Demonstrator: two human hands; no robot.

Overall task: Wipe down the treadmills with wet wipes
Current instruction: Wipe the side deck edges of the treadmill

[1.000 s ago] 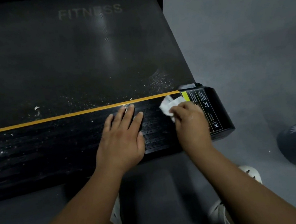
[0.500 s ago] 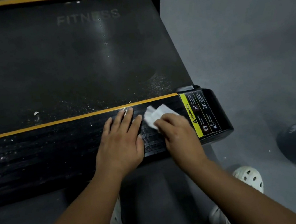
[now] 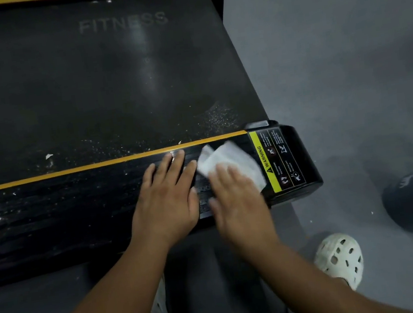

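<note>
The treadmill fills the left and far part of the view, with "FITNESS" printed on its dusty belt. Along its near edge runs a black side rail, bordered by a yellow stripe. The left hand lies flat on this rail, palm down, fingers straight and holding nothing. Just to its right, the right hand is blurred; its fingers seem stretched out flat, pressing the white wipe against the rail. The wipe sticks out beyond the fingertips and reaches the edge of the warning label at the rail's right end. White specks dot the belt and the rail's left part. A white clog stands on the grey floor, near right.
</note>
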